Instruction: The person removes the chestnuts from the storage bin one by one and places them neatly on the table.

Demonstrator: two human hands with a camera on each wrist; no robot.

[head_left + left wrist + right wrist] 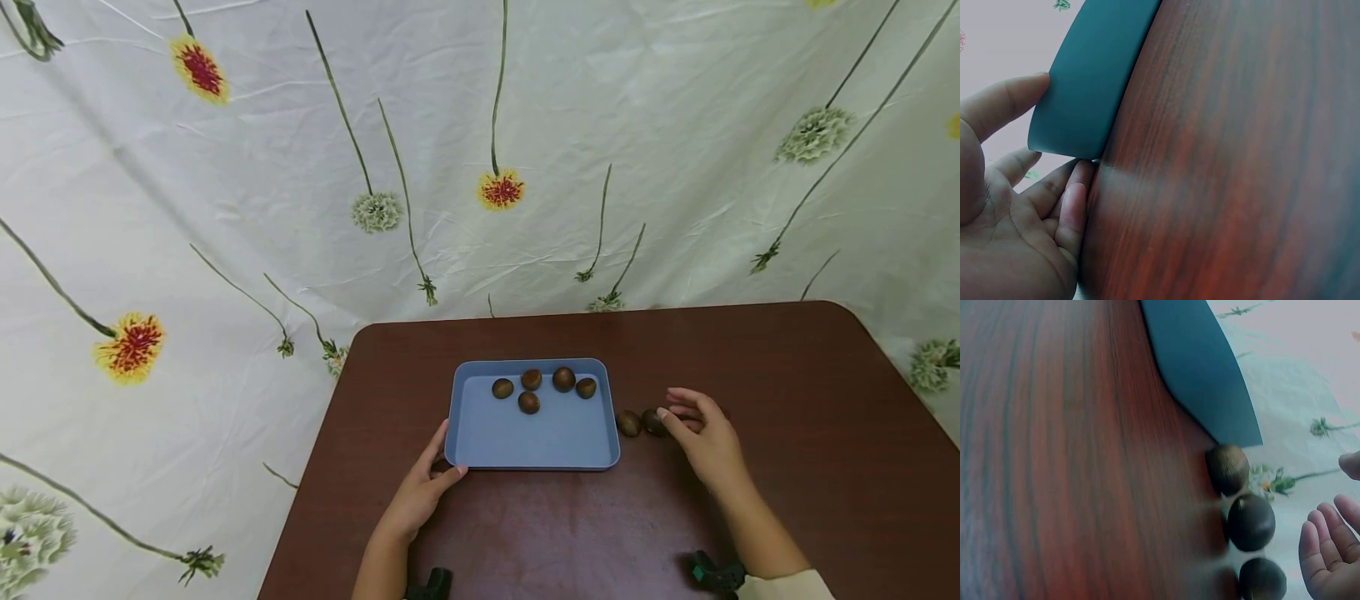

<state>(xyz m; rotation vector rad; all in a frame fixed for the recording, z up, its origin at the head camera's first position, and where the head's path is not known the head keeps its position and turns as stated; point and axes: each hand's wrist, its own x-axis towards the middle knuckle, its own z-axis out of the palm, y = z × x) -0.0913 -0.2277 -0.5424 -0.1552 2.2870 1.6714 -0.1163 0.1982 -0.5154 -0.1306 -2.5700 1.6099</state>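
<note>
Several glossy brown chestnuts (528,402) lie toward the far side of a shallow blue tray (528,446). My left hand (422,492) holds the tray's near left corner, thumb against the front wall and fingers around the left side; the left wrist view shows the thumb (1016,100) on the outer wall. Beyond the tray's right edge, three chestnuts stand in a row in the right wrist view: the first (1227,470) by the tray corner, then the middle one (1252,523) and the last (1263,579). Beside them my right hand (705,442) hovers with loosely bent fingers, holding nothing; it hides the last chestnut in the head view.
The brown wooden table (825,467) has rounded far corners. Behind it hangs a white cloth (450,267) printed with flowers. Dark wrist devices (717,573) show on both forearms near the table's front.
</note>
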